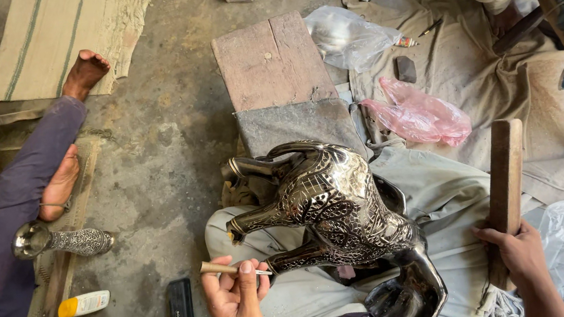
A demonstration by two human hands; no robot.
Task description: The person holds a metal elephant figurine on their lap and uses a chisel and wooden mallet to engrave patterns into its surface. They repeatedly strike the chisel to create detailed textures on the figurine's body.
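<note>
A shiny engraved metal animal figure [340, 220] lies across my lap, its legs pointing left. My left hand [235, 303] is shut on a thin chisel [228, 268] with a wooden handle, its tip aimed right toward the figure's legs. My right hand [515, 250] grips the lower end of a flat wooden mallet [503, 185], held upright to the right of the figure.
A wooden block [271, 59] sits ahead on the concrete floor. Another person's legs [22, 212] stretch along the left, beside an engraved metal vase [67, 241]. A small black box [181, 315], a yellow-capped tube [84, 304] and a pink bag [419, 116] lie nearby. A second person sits at top right.
</note>
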